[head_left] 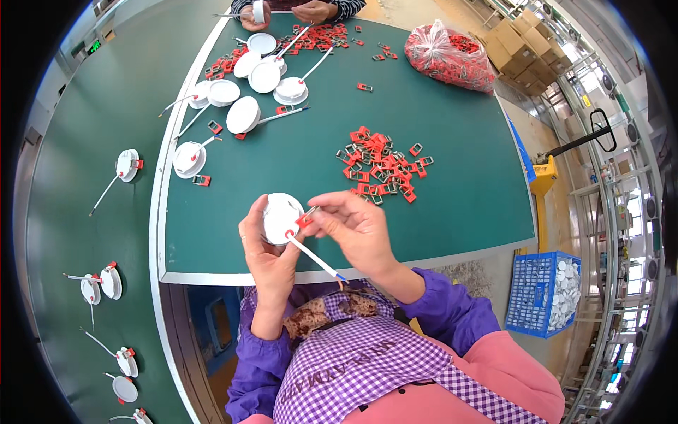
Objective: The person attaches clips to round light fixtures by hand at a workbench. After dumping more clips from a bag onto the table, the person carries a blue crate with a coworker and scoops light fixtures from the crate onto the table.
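Observation:
My left hand (267, 261) is closed around a round white downlight (278, 218), its back side turned up. A white cable (316, 258) comes out of a red grommet on the lamp and ends in bare coloured wires over my lap. Between the thumb and fingers of my right hand (361, 233) is a red spring clip (306, 218) with a metal loop, held against the lamp's right edge. Whether it is hooked on there I cannot tell. Beyond my right hand lies a loose pile of similar red clips (381, 166) on the green table (452, 226).
More white downlights (244, 113) and scattered clips lie at the table's far left. Across the table, another person's hands (314, 11) work beside a clear bag of red clips (450, 58). Lamps with clips rest on the left green belt (78, 212). A blue crate (530, 293) stands right.

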Demonstrator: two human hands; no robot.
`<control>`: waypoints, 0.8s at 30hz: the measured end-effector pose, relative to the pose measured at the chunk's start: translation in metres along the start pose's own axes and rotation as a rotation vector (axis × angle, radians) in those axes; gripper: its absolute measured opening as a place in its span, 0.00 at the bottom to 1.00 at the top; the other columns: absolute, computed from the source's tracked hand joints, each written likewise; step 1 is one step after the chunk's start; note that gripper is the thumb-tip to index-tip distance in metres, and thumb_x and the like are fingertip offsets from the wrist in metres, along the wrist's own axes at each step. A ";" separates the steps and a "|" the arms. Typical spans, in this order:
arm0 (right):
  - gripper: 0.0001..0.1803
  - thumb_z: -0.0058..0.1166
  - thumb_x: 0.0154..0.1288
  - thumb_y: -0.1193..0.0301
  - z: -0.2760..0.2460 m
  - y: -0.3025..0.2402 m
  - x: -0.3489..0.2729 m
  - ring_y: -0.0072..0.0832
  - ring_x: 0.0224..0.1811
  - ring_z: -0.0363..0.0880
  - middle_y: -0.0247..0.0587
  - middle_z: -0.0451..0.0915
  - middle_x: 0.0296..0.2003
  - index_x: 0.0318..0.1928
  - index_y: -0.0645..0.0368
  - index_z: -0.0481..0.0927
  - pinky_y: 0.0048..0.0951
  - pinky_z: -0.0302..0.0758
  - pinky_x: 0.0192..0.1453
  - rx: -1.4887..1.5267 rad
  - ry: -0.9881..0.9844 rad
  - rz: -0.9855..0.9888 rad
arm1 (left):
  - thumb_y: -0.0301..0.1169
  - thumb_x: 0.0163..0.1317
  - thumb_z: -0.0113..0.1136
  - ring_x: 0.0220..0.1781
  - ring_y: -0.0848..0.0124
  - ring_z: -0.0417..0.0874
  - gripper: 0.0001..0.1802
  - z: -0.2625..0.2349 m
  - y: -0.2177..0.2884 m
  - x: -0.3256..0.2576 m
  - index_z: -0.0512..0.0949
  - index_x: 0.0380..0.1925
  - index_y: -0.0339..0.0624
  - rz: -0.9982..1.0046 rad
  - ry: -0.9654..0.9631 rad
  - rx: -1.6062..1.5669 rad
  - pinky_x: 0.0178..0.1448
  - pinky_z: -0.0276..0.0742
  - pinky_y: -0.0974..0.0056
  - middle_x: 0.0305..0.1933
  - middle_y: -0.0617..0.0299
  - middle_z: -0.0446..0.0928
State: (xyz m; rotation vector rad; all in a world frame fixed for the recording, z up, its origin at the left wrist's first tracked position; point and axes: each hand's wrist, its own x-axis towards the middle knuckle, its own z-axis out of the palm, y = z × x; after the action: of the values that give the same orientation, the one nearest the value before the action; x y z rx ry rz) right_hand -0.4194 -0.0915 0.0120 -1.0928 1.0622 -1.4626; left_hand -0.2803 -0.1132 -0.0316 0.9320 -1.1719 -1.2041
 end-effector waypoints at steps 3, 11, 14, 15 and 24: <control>0.09 0.51 0.67 0.78 0.001 0.003 -0.001 0.20 0.37 0.81 0.38 0.81 0.36 0.47 0.67 0.75 0.19 0.77 0.40 0.018 -0.038 0.039 | 0.15 0.49 0.65 0.57 0.67 0.74 0.40 -0.001 -0.002 0.001 0.61 0.63 0.39 0.059 -0.023 0.098 0.60 0.74 0.64 0.59 0.59 0.63; 0.07 0.54 0.64 0.79 -0.006 0.003 0.005 0.16 0.29 0.78 0.35 0.80 0.32 0.43 0.65 0.76 0.18 0.74 0.33 -0.015 0.104 0.050 | 0.14 0.50 0.62 0.55 0.70 0.72 0.38 -0.005 -0.001 0.002 0.61 0.62 0.42 -0.084 -0.060 -0.015 0.48 0.79 0.69 0.54 0.60 0.64; 0.07 0.55 0.63 0.79 -0.015 0.017 0.011 0.17 0.29 0.78 0.35 0.80 0.31 0.42 0.64 0.76 0.19 0.74 0.32 -0.090 0.195 0.018 | 0.11 0.50 0.56 0.57 0.69 0.73 0.40 -0.002 0.010 0.003 0.56 0.65 0.44 -0.280 -0.116 -0.190 0.49 0.79 0.68 0.56 0.57 0.67; 0.07 0.56 0.62 0.79 -0.014 0.021 0.013 0.18 0.29 0.79 0.35 0.80 0.31 0.41 0.64 0.77 0.20 0.74 0.32 -0.152 0.209 0.012 | 0.11 0.50 0.53 0.58 0.68 0.73 0.40 -0.003 0.010 0.004 0.56 0.65 0.43 -0.289 -0.125 -0.276 0.50 0.79 0.66 0.57 0.56 0.67; 0.10 0.56 0.60 0.80 -0.011 0.021 0.012 0.26 0.32 0.80 0.41 0.80 0.33 0.43 0.65 0.80 0.24 0.76 0.34 -0.541 0.108 -0.212 | 0.17 0.61 0.51 0.57 0.66 0.74 0.31 0.005 0.006 0.002 0.57 0.64 0.37 -0.286 -0.041 -0.373 0.53 0.79 0.63 0.58 0.53 0.68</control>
State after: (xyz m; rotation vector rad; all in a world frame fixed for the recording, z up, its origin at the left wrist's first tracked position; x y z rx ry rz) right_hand -0.4271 -0.1054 -0.0095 -1.5556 1.5096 -1.4470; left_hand -0.2840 -0.1139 -0.0241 0.8080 -0.8209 -1.6132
